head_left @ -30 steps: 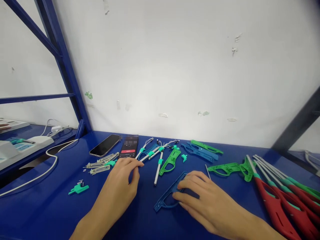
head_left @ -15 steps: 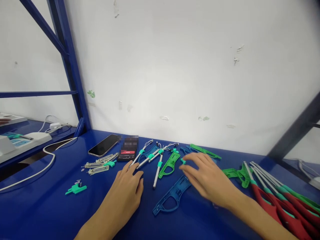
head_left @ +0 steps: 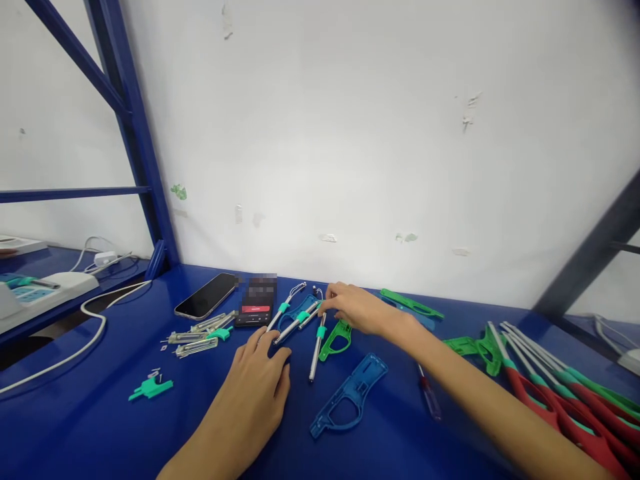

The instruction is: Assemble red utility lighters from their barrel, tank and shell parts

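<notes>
My left hand (head_left: 253, 387) lies palm down on the blue table, its fingers loosely apart beside the lower ends of the silver rods with teal collars (head_left: 295, 325). Over the upper end of another collared rod (head_left: 316, 357) is my right hand (head_left: 357, 308), fingertips pinched together; whatever is between them is too small to make out. Under its fingers lies a green handle shell (head_left: 336, 341), partly covered. A blue handle shell (head_left: 350, 395) rests nearer to me, and a blue shell piece (head_left: 301, 313) lies beneath the rods.
At left are two phones (head_left: 207, 295) (head_left: 257, 303), clear strips (head_left: 200, 337), a teal part (head_left: 153, 387) and a white cable (head_left: 100, 327). A screwdriver (head_left: 430, 397), green shells (head_left: 413, 303) (head_left: 480, 347) and red-handled lighters (head_left: 555, 400) lie at right.
My right hand has moved left and away from me, from above the blue shell to the rods' upper ends, uncovering the screwdriver. My left hand has hardly moved.
</notes>
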Demonstrator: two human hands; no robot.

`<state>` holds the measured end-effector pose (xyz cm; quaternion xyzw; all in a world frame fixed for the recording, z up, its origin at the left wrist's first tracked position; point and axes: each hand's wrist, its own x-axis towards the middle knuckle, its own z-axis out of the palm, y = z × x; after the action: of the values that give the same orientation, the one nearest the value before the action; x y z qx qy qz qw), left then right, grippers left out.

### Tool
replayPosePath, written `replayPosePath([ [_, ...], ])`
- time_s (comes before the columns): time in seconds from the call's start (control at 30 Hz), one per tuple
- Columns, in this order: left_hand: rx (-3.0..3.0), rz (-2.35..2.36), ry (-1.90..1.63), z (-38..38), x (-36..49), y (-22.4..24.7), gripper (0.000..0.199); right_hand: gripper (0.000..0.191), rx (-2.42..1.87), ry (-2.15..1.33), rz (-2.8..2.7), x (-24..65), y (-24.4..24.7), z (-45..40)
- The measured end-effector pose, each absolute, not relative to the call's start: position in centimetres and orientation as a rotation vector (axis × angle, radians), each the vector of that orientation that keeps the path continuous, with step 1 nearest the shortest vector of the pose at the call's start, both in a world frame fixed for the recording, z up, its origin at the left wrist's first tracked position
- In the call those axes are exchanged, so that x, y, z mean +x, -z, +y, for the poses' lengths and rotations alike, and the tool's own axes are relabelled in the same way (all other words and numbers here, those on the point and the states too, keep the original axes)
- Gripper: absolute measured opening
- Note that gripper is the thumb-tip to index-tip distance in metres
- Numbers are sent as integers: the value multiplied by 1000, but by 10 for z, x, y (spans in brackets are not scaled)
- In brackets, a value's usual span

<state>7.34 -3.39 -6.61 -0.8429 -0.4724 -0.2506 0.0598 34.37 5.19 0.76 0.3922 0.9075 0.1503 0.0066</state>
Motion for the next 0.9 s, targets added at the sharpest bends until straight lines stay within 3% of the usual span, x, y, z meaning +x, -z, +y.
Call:
replayPosePath([
  [0.37,-2534,-1431,755,-32,72,74,41,31,1155,-472,2848,327,-8,41],
  [0.9,-2548,-1427,762,-28,71,79,42,29,1645,465,3315,355,-64,25],
])
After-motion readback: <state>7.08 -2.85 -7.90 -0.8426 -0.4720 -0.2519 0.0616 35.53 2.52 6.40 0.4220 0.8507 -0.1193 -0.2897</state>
